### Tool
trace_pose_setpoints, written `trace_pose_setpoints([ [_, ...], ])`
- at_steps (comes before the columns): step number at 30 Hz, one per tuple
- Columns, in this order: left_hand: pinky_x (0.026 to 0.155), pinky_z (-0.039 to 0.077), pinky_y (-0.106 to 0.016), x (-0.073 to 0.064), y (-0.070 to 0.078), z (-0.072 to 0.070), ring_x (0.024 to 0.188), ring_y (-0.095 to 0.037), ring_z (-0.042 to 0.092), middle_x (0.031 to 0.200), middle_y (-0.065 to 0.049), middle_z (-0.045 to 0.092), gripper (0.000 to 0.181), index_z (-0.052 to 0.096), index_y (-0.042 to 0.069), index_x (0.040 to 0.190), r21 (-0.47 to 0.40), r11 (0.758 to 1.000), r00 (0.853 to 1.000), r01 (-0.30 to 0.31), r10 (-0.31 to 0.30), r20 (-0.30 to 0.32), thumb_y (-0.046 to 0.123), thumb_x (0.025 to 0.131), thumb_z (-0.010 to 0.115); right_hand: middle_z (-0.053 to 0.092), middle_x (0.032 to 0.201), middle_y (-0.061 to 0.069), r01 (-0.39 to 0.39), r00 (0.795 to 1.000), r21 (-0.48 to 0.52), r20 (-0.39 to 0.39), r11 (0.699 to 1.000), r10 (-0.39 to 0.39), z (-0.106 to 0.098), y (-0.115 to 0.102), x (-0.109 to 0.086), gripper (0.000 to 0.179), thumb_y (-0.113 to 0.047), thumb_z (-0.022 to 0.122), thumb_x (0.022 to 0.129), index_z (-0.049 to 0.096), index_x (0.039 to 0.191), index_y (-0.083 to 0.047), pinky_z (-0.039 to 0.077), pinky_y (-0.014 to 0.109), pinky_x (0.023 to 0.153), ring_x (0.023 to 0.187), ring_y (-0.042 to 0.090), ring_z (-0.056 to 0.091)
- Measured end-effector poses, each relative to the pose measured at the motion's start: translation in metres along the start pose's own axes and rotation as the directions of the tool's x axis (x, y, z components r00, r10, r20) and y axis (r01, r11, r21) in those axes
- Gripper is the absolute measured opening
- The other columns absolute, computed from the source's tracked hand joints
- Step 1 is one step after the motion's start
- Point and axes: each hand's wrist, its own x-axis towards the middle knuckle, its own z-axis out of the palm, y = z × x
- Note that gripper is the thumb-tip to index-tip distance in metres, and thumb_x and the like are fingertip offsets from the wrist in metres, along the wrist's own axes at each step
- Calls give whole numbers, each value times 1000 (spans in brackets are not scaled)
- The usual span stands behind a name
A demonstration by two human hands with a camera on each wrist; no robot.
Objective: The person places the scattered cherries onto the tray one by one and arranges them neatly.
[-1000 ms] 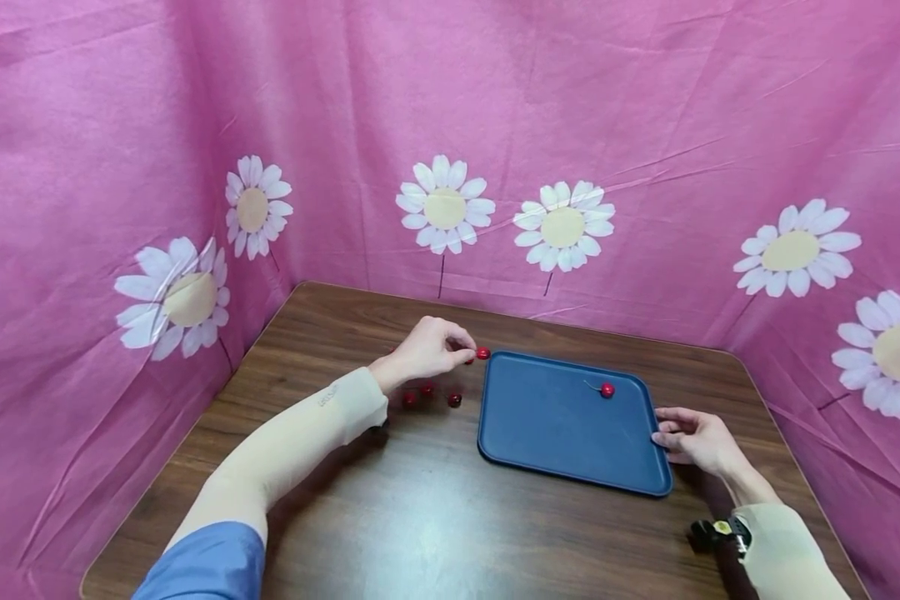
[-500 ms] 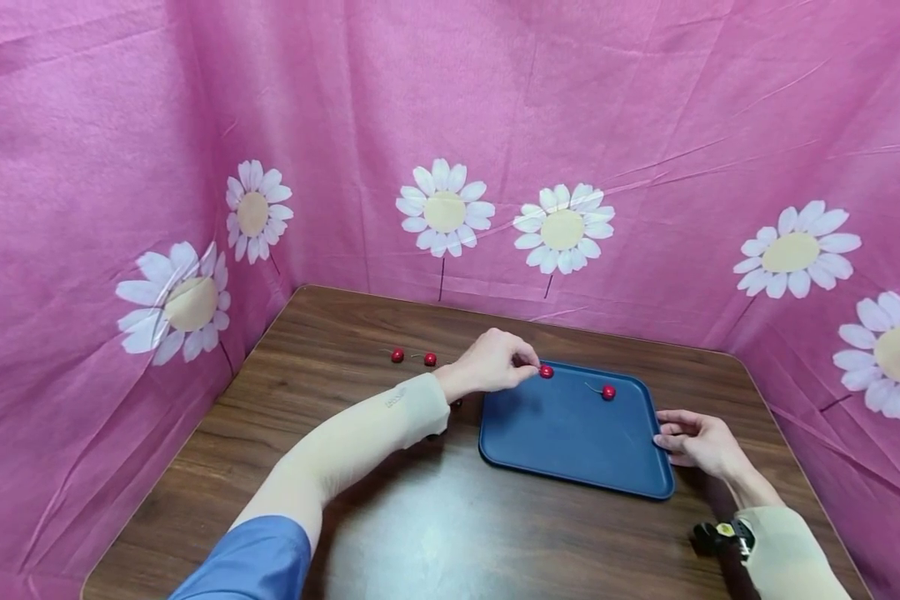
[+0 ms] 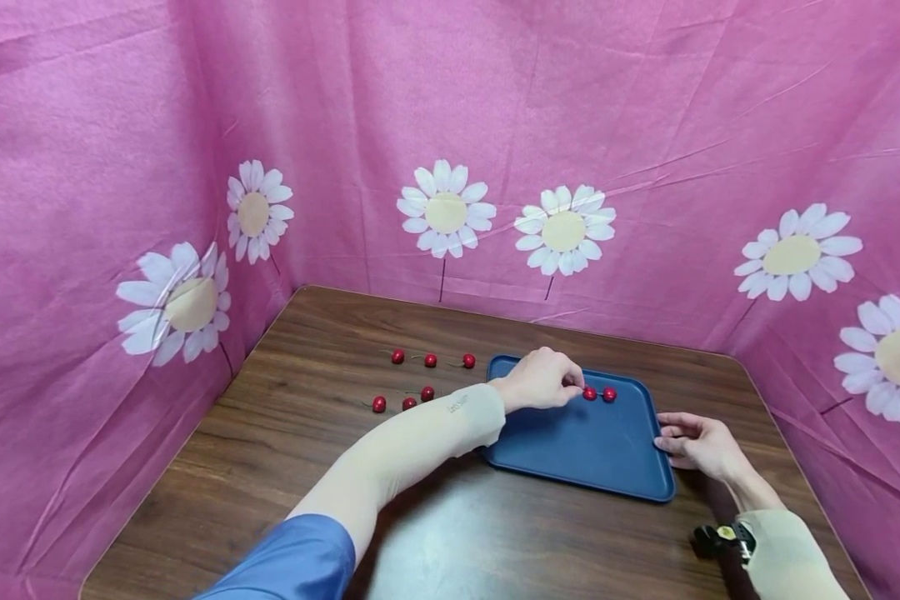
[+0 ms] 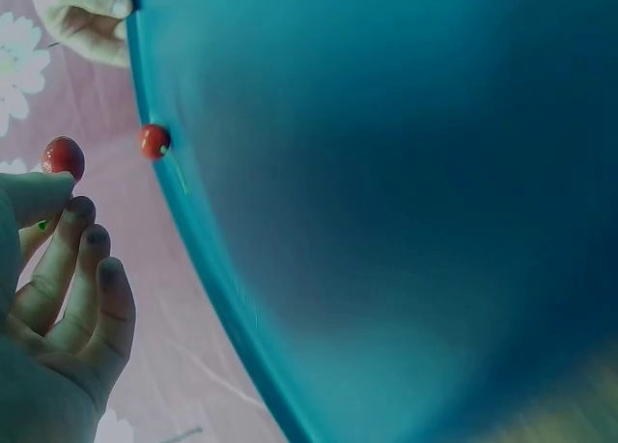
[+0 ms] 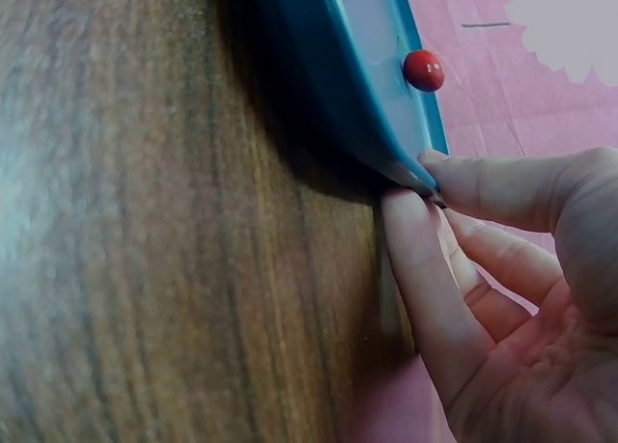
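In the head view my left hand (image 3: 542,379) reaches over the blue tray (image 3: 588,458). Its thumb and fingers pinch a red cherry (image 4: 64,158), with the round fruit sticking out past the fingertips in the left wrist view. Close to the right of it, a second cherry (image 3: 610,394) with a thin stem lies on the tray's far right part. My right hand (image 3: 699,443) grips the tray's right edge; the right wrist view shows the thumb (image 5: 492,187) at the rim and a finger (image 5: 420,250) underneath.
Several cherries lie left of the tray, among them one cherry (image 3: 468,361) near its far left corner and another (image 3: 378,404) farther left. My left forearm hides part of that area. A pink flowered cloth (image 3: 495,100) hangs behind the brown wooden table (image 3: 270,433).
My left hand has carried the cherry rightward from the tray's left edge to beside the other cherry. The cherries beneath the arm have come into view. My right hand stays at the rim.
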Motion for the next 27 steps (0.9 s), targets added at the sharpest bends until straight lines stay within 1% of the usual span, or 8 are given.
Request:
trace_pose_setpoints([
  [4, 73, 50, -13, 13, 11, 11, 81, -1, 64, 103, 14, 81, 15, 87, 29, 116, 25, 1000, 1000, 19, -20, 23, 33, 108, 75, 73, 95, -14, 0, 1000, 5, 2, 1000, 0, -1, 1, 1, 65, 1, 76, 103, 44, 154, 23, 69, 31, 74, 84, -1, 74],
  [8, 70, 49, -15, 23, 20, 24, 78, -2, 63, 97, 16, 77, 12, 87, 31, 113, 28, 997, 996, 74, -75, 49, 34, 108, 76, 73, 94, -15, 0, 1000, 11, -1, 1000, 0, 0, 3, 2, 64, 2, 75, 102, 44, 154, 23, 69, 31, 73, 84, -1, 74],
  [11, 68, 48, -16, 31, 24, 34, 77, -2, 62, 92, 18, 73, 9, 86, 34, 107, 55, 993, 992, 103, -106, 62, 35, 107, 77, 74, 93, -15, -1, 1000, 7, -2, 1000, 1, 0, 5, 2, 63, 2, 75, 103, 44, 154, 23, 69, 31, 73, 83, -1, 74],
  [13, 67, 48, -17, 34, 26, 39, 76, -2, 61, 89, 18, 72, 9, 85, 34, 103, 81, 991, 991, 107, -113, 69, 36, 107, 77, 74, 94, -15, -5, 1000, 6, -4, 1000, 5, 0, 5, 3, 64, 1, 75, 103, 44, 154, 23, 69, 31, 73, 83, -1, 74],
  [15, 67, 48, -18, 36, 29, 44, 77, -2, 61, 89, 19, 72, 11, 85, 35, 99, 98, 989, 990, 112, -120, 79, 36, 107, 77, 74, 94, -14, -10, 1000, 0, -5, 1000, 10, -1, 5, 3, 64, 0, 75, 104, 44, 155, 23, 69, 31, 73, 83, -1, 74],
  [21, 66, 48, -20, 35, 33, 54, 76, -1, 59, 86, 19, 69, 15, 81, 34, 91, 156, 982, 986, 108, -126, 111, 36, 105, 78, 74, 96, -14, -27, 1000, -14, -4, 1000, 27, -1, 5, 4, 64, -1, 75, 105, 44, 156, 21, 69, 31, 74, 84, -1, 74],
  [24, 65, 48, -20, 34, 35, 56, 76, 0, 59, 84, 20, 68, 15, 80, 35, 88, 189, 977, 986, 97, -121, 117, 36, 103, 80, 74, 97, -12, -30, 1000, -21, -4, 999, 30, -2, 5, 4, 64, -1, 74, 105, 43, 156, 21, 69, 31, 74, 84, -1, 73],
  [27, 65, 48, -20, 34, 38, 56, 76, 0, 59, 83, 20, 68, 16, 79, 35, 87, 204, 974, 983, 95, -125, 137, 35, 102, 80, 74, 98, -11, -31, 1000, -24, -5, 999, 31, -2, 5, 4, 64, -2, 74, 105, 44, 156, 21, 69, 31, 75, 85, -1, 73],
])
